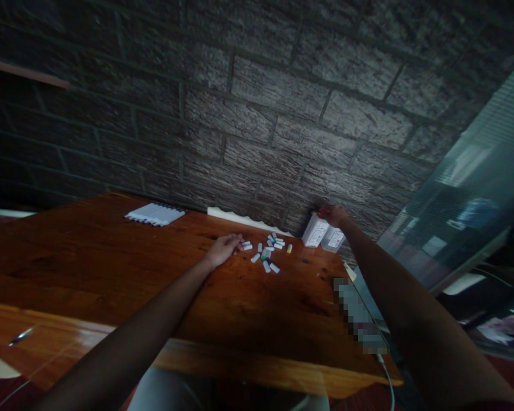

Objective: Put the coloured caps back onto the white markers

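Observation:
My left hand [225, 248] lies on the wooden table [111, 274], its fingers curled down over a small white cap at the left edge of a scatter of several white marker caps [269, 251]. My right hand [334, 216] reaches to the far right corner, fingers closed around the top of an upright white marker box [316, 230]. A second similar box [333, 238] stands beside it, against the wall.
A row of white markers [155, 214] lies at the back left of the table. A dark brick wall [257, 114] rises right behind. A white strip [244, 218] runs along the wall's foot. A cable [385, 371] hangs off the table's right edge.

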### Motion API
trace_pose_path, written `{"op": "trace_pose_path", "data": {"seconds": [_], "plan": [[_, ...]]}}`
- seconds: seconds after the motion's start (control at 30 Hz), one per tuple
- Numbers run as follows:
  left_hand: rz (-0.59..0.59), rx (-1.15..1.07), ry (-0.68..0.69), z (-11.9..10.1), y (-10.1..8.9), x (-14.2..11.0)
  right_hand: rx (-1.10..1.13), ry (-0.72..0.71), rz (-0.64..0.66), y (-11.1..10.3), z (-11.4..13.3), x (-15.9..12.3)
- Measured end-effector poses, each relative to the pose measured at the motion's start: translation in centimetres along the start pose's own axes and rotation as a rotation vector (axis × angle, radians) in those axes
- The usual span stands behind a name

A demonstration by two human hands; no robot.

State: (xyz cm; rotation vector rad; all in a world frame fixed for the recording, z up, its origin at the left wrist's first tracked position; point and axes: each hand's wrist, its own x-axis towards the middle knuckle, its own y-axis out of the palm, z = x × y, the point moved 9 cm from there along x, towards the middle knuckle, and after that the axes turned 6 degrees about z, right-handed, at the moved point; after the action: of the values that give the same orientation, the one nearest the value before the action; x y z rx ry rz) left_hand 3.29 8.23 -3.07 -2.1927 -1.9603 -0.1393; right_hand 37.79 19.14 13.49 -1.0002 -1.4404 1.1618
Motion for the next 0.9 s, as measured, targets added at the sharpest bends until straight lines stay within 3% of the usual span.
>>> {"op": "trace_pose_path", "data": {"seconds": [0.37,0.9], "plan": [[-0.006,-0.036,-0.018,-0.12,0.08,-0.10,-0.008,-0.136,0.144,-0.25,0.13,0.41],[0.008,0.007,-0.026,0.00,0.11,0.02,-0.136,-0.082,0.150,0.17,-0.69,0.50]]}}
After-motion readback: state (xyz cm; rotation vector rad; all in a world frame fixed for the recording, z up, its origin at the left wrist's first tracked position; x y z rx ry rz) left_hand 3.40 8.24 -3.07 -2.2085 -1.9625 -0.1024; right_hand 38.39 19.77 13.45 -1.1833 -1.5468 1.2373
